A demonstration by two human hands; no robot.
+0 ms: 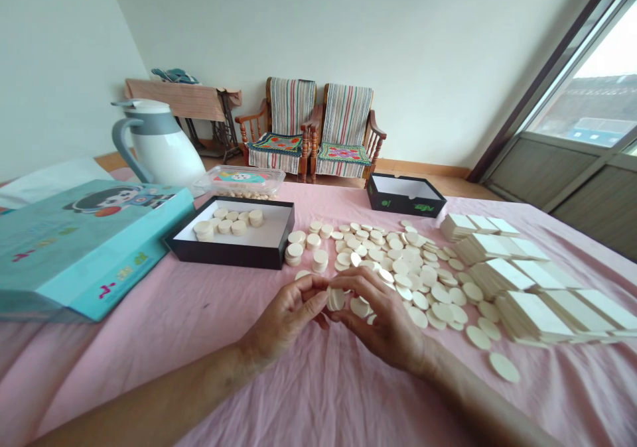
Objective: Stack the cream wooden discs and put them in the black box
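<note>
My left hand (286, 316) and my right hand (383, 318) meet over the pink tablecloth and together pinch a short stack of cream round discs (337, 298) held on edge between the fingertips. Just beyond them lies a wide scatter of loose cream discs (418, 268). A few small stacks of discs (304, 245) stand left of the scatter. A black box with a white inside (269, 235) sits further left and holds several stacks of discs (229, 222).
Piles of cream rectangular cards (522, 281) line the right side. A second black box (405, 195) stands at the back. A teal gift box (84, 241), a white jug (159, 143) and a clear plastic tub (241, 182) sit left. Two wooden chairs (311, 132) stand by the wall.
</note>
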